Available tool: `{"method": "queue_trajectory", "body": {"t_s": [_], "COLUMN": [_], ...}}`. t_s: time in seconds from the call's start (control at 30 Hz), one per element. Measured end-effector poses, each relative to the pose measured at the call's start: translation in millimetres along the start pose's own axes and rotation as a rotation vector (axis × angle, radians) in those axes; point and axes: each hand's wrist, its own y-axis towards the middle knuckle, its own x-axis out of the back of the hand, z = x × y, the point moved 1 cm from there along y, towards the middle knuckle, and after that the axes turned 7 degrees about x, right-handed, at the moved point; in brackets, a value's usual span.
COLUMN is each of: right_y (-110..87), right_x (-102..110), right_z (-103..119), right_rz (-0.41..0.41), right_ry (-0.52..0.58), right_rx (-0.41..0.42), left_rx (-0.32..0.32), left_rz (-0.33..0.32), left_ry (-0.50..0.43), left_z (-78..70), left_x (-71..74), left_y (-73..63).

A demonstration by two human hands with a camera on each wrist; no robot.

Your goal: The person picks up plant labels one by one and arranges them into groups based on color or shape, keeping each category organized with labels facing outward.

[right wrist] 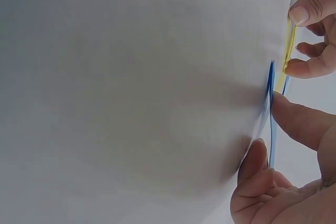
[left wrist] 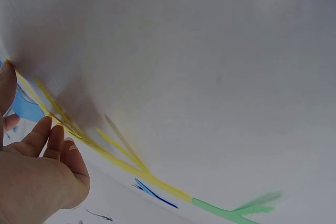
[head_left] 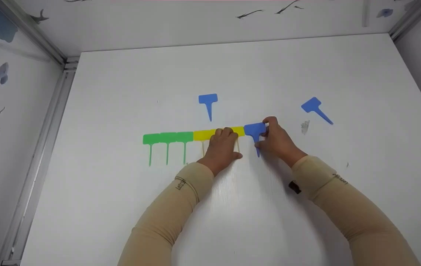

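Observation:
A row of T-shaped plastic plant labels lies on the white table, heads side by side: green labels at the left, then yellow labels, then a blue plant label at the right end. My left hand rests its fingertips on the yellow heads, hiding part of them, thumb spread toward the right. My right hand holds the blue label between thumb and fingers, at the head's right edge and along the stem. In the right wrist view this blue label stands slightly off the table near the thumb.
Another blue label lies beyond the row, and one more blue label lies tilted at the right. A grey smudge marks the table near it. Printed white walls border the table at the back and sides.

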Motion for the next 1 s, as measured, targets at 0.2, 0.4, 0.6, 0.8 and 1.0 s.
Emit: {"method": "queue_trajectory", "body": {"t_s": [0.2,0.4,0.6,0.8,1.0], "right_y": [2.7,3.8,4.1,5.6,7.5], "right_x": [0.2,0.3,0.9,0.5,1.2], "right_z": [-0.3,1.0,1.0,-0.9,-1.8], "right_rz": [-0.007,0.004,0.016,0.008,0.006], "right_ry": [-0.041,-0.051,-0.059,-0.075,-0.105], "right_rx": [0.009,-0.016,-0.031,-0.012,-0.013], "left_rx": [0.005,0.011,0.009,0.008,0.004], "left_rz": [0.003,0.008,0.008,0.006,-0.006], "left_ry": [-0.011,-0.023,-0.015,-0.012,-0.007], "left_z": [0.7,0.6,0.2,0.4,-0.5], "left_x": [-0.6,-1.2,-1.0,-0.8,-0.3], "left_y": [0.5,0.5,0.3,0.2,-0.3]}}
